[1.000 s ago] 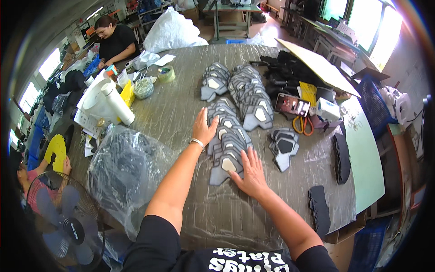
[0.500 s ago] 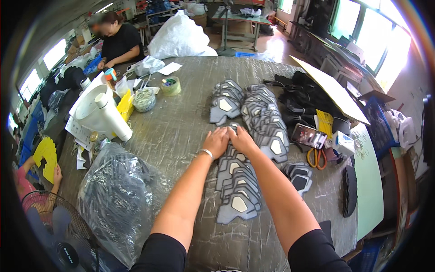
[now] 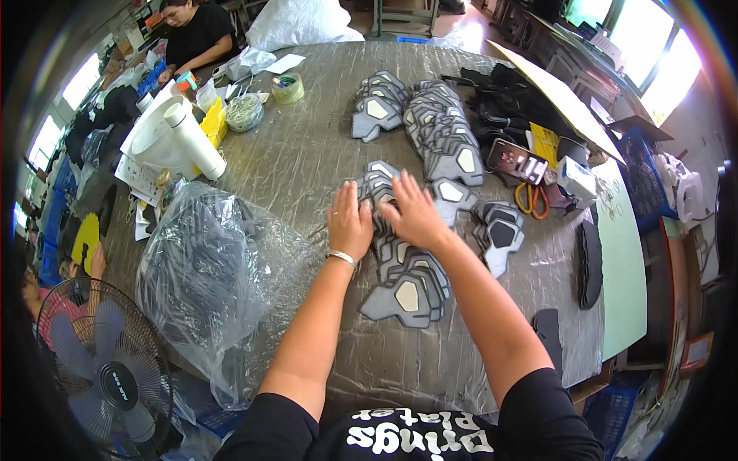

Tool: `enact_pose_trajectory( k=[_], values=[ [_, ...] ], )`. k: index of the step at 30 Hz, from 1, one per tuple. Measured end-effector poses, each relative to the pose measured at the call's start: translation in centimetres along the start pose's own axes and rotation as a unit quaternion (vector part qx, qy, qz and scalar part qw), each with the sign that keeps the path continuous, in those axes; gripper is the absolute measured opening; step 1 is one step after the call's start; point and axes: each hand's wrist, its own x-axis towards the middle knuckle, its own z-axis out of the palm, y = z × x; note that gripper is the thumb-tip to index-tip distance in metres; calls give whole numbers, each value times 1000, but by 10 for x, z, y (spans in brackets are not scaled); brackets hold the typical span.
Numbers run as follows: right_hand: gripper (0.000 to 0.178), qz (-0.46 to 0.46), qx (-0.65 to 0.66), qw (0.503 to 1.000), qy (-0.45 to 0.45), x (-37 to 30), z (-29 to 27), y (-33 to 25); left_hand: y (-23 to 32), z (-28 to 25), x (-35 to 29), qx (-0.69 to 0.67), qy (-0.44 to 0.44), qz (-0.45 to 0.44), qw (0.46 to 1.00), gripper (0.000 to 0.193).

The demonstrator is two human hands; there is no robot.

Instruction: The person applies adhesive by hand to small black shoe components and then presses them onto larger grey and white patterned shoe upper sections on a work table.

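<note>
Over the middle row of overlapping grey foam pads with white centres point(image 3: 403, 296) are both my hands. My left hand point(image 3: 350, 224) lies along the row's left side, its fingers stretched out. On the other side, my right hand point(image 3: 416, 215) has its fingers spread over the upper pads, with nothing gripped. Part of the row is hidden beneath the hands. A single pad point(image 3: 452, 194) lies just right of my right hand. Beyond it runs a longer row of similar pads point(image 3: 446, 131), with a shorter pile point(image 3: 377, 107) to its left. Pads with black centres point(image 3: 503, 233) lie beside my right forearm.
A clear plastic bag point(image 3: 219, 269) of dark pieces fills the left side. Behind it stand a white bucket point(image 3: 154, 142) and a white bottle point(image 3: 194, 142). On the right are orange-handled scissors point(image 3: 532, 200), a phone point(image 3: 516, 160) and black fabric point(image 3: 503, 100). A fan point(image 3: 108, 369) stands lower left.
My hands, earlier together at the row's far end, have parted to its two sides. The view has tilted down. The single pad and more of the black-centred pads now show.
</note>
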Motion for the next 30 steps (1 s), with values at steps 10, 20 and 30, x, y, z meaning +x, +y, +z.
enact_pose_trajectory(
  k=[10, 20, 30],
  values=[
    [49, 96, -21, 983, 153, -50, -24, 33, 24, -37, -74, -74, -30, 41, 996, 65],
    [46, 211, -196, 957, -35, 9, -76, 87, 94, -72, -202, 11, -234, 102, 967, 89],
    [21, -56, 167, 955, 238, -46, -126, 62, 98, -97, -206, 2, -215, 91, 972, 103]
  ],
)
